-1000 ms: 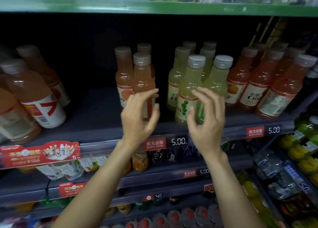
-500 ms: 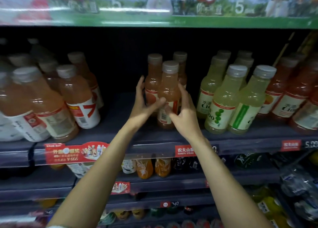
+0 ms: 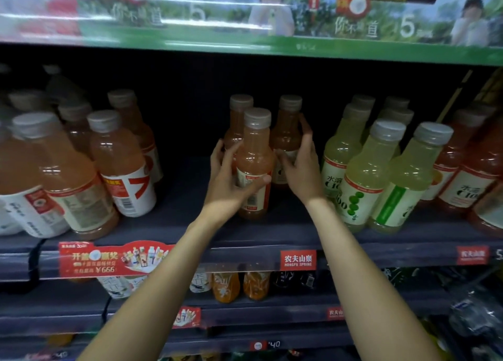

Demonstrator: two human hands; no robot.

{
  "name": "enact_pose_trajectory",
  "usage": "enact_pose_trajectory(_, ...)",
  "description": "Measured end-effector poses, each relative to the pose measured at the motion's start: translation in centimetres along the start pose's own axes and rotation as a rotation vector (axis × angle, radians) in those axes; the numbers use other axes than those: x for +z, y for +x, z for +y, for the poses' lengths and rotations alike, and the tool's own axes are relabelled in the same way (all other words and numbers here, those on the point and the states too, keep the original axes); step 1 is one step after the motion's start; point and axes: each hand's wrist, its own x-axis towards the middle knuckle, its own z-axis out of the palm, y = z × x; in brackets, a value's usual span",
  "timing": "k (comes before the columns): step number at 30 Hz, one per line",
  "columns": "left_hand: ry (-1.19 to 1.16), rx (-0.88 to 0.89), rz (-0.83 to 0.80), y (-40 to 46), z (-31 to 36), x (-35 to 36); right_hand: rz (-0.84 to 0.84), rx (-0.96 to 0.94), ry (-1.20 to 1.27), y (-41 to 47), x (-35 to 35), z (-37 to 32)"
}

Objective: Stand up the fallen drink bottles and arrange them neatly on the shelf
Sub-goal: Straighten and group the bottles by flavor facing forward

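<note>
Dark shop shelf (image 3: 168,232), green banner (image 3: 245,42) overhead. Left hand (image 3: 231,181) wrapped round front orange bottle (image 3: 254,164), upright mid-shelf. Right hand (image 3: 302,167) gripping rear orange bottle (image 3: 287,134) just behind. Pale green bottles (image 3: 381,175) standing right; more orange bottles (image 3: 81,170) leaning left.

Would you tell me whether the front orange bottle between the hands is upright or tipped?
Upright: the front orange bottle stands on its base on the shelf, cap on top, with the left hand curled round it.

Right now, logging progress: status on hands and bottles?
Left hand grips front orange bottle. Right hand on rear right bottle. All upright. Nothing blocking.
</note>
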Motion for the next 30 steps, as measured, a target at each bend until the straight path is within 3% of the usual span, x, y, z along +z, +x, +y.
enact_pose_trajectory(13,0.01,0.015,0.088,-0.7,0.6,1.1,-0.085,0.062,0.171,-3.2,-0.8,-1.7)
enact_pose_trajectory(16,0.049,0.021,0.126,-1.6,1.7,-0.7,0.054,-0.064,0.103,-5.1,-0.9,-2.9)
enact_pose_trajectory(19,0.243,0.237,0.339,-3.8,2.8,-4.8,0.156,-0.322,0.02,-7.1,-0.3,-5.3)
enact_pose_trajectory(22,0.491,0.457,0.7,-6.8,1.9,-9.7,0.082,-0.469,0.056,-8.3,2.5,-8.4)
enact_pose_trajectory(24,0.58,0.408,0.87,-8.0,0.4,-12.7,-0.011,-0.518,0.085,-8.2,5.0,-10.1)
enact_pose_trajectory(26,0.622,0.236,0.939,-8.5,-1.2,-15.7,-0.109,-0.525,0.107,-7.6,8.1,-11.6)
enact_pose_trajectory(30,0.676,0.012,0.858,-8.1,-3.2,-18.8,-0.255,-0.428,0.114,-6.8,13.6,-13.0)
